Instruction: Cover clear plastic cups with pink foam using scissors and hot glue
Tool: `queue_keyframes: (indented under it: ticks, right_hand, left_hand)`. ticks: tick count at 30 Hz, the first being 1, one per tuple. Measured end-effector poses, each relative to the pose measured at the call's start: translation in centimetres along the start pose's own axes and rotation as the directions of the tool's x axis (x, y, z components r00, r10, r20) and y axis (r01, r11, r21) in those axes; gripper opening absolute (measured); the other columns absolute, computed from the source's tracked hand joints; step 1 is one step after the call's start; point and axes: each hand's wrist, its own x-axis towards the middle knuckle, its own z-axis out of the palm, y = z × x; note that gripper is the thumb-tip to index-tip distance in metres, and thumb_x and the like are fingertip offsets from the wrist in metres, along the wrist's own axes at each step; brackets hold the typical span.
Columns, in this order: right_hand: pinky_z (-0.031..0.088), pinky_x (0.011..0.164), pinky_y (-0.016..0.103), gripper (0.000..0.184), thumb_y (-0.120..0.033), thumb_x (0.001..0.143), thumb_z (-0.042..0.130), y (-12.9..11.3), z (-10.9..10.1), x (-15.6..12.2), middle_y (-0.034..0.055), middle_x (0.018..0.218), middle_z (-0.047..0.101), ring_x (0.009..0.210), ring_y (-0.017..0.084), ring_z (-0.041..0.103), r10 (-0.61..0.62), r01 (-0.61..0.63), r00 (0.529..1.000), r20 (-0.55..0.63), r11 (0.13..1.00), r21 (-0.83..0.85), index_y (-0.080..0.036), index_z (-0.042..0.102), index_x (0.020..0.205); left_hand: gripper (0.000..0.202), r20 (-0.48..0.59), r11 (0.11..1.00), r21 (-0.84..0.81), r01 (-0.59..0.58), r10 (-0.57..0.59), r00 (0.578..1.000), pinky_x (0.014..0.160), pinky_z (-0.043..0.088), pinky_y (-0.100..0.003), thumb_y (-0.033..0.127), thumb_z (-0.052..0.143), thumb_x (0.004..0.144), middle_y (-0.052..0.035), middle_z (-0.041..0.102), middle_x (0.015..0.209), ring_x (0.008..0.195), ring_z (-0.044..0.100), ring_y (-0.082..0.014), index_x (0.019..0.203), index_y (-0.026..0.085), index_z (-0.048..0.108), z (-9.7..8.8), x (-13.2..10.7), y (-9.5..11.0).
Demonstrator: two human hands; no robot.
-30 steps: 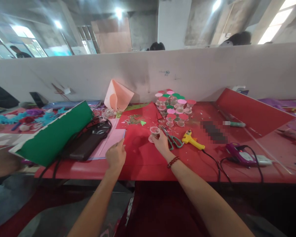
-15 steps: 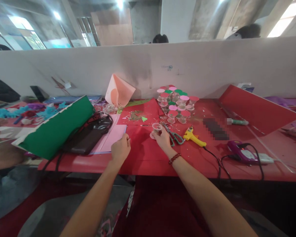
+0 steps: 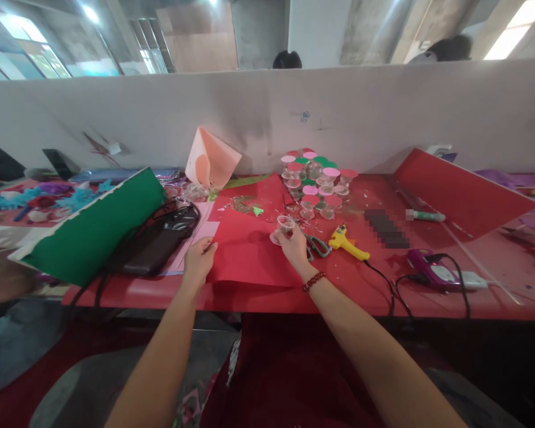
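Note:
My left hand (image 3: 199, 260) pinches the left edge of a red paper sheet (image 3: 249, 249) that lies on the red table (image 3: 339, 285). My right hand (image 3: 294, 246), with a bead bracelet at the wrist, grips a small clear plastic cup (image 3: 285, 226) standing on the far part of that sheet. A pink sheet (image 3: 196, 238) lies just left of the red one. Green-handled scissors (image 3: 315, 245) and a yellow glue gun (image 3: 345, 241) rest right beside my right hand.
A cluster of small clear cups with pink, red and green paper lids (image 3: 316, 184) stands behind. A green board (image 3: 93, 229) and black bag (image 3: 156, 241) lie left. A peach folded paper (image 3: 211, 160), red board (image 3: 459, 193), purple device with cable (image 3: 432, 276) and white partition wall (image 3: 383, 113) surround.
My left hand has shifted left and taken the edge of the red sheet, whose left side now lies pulled over the pink sheet. My right hand stays on the cup.

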Motion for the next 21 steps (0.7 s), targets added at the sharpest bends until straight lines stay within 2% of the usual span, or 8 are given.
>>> queue_keyframes:
  ticks: [3, 5, 9, 13, 15, 18, 21]
  right_hand:
    - [0.056, 0.071, 0.028, 0.042, -0.028, 0.074, 0.061, 0.4, 0.1, 0.1, 0.0062, 0.097, 0.072, 0.078, 0.017, 0.069, 0.003, -0.003, 1.0, -0.004, 1.0, 0.013, -0.017, 0.057, 0.114]
    - [0.056, 0.072, 0.029, 0.043, -0.028, 0.073, 0.061, 0.6, 0.1, 0.2, 0.0066, 0.098, 0.072, 0.079, 0.017, 0.069, 0.005, -0.004, 1.0, -0.008, 1.0, 0.01, -0.018, 0.057, 0.114]
    - [0.055, 0.073, 0.03, 0.041, -0.028, 0.073, 0.063, 0.5, 0.2, 0.2, 0.0076, 0.098, 0.072, 0.08, 0.018, 0.069, 0.007, -0.007, 1.0, -0.011, 1.0, -0.013, -0.017, 0.057, 0.112]
    - [0.054, 0.078, 0.03, 0.038, -0.027, 0.073, 0.064, 0.2, 0.3, 0.1, 0.0089, 0.1, 0.072, 0.083, 0.018, 0.069, -0.002, 0.002, 1.0, -0.013, 0.999, -0.034, -0.016, 0.057, 0.109]
    - [0.054, 0.079, 0.031, 0.037, -0.028, 0.074, 0.062, 0.1, 0.3, 0.2, 0.0097, 0.101, 0.071, 0.084, 0.018, 0.069, -0.005, 0.004, 1.0, -0.02, 0.999, -0.045, -0.015, 0.057, 0.109]
    - [0.053, 0.079, 0.03, 0.038, -0.029, 0.076, 0.06, 0.2, 0.3, 0.4, 0.0108, 0.104, 0.07, 0.087, 0.018, 0.068, -0.007, 0.005, 0.999, -0.031, 0.998, -0.064, -0.015, 0.056, 0.111]
    - [0.053, 0.078, 0.029, 0.038, -0.028, 0.076, 0.06, 0.4, 0.3, 0.4, 0.0105, 0.105, 0.07, 0.086, 0.017, 0.068, -0.013, 0.011, 1.0, -0.017, 0.996, -0.089, -0.015, 0.055, 0.112]
  left_hand:
    - [0.032, -0.013, 0.968, -0.222, 0.119, -0.125, 0.992, 0.063, 0.046, -0.028, 0.04, 0.068, 0.06, -0.0021, 0.066, 0.068, 0.066, 0.061, -0.0184, 0.081, 0.016, 0.068, -0.4, 0.3, -0.8]
    - [0.037, -0.018, 0.933, -0.313, 0.178, -0.193, 0.981, 0.06, 0.045, -0.028, 0.04, 0.072, 0.054, -0.0008, 0.065, 0.066, 0.062, 0.059, -0.0167, 0.081, 0.015, 0.068, -1.0, 0.5, -1.0]
    - [0.04, -0.051, 0.896, -0.377, 0.234, -0.273, 0.961, 0.063, 0.048, -0.028, 0.034, 0.075, 0.049, -0.0021, 0.067, 0.071, 0.064, 0.06, -0.0157, 0.083, 0.013, 0.069, -2.4, 1.0, -0.9]
    - [0.035, -0.081, 0.873, -0.408, 0.267, -0.326, 0.942, 0.061, 0.051, -0.029, 0.026, 0.075, 0.051, -0.0029, 0.068, 0.069, 0.062, 0.062, -0.0164, 0.084, 0.013, 0.07, -3.5, 1.3, -0.8]
    - [0.033, -0.119, 0.851, -0.436, 0.293, -0.377, 0.918, 0.058, 0.051, -0.029, 0.022, 0.074, 0.054, -0.002, 0.068, 0.067, 0.06, 0.061, -0.0158, 0.085, 0.013, 0.071, -4.0, 1.4, -0.6]
    - [0.032, -0.239, 0.832, -0.461, 0.308, -0.451, 0.86, 0.057, 0.05, -0.028, 0.013, 0.073, 0.058, 0.0003, 0.065, 0.063, 0.057, 0.058, -0.0134, 0.089, 0.01, 0.071, -4.8, 1.6, -0.6]
    - [0.031, -0.345, 0.837, -0.466, 0.288, -0.471, 0.812, 0.058, 0.048, -0.027, 0.008, 0.07, 0.064, 0.0024, 0.062, 0.061, 0.056, 0.054, -0.0108, 0.095, 0.008, 0.07, -5.7, 1.8, -0.9]
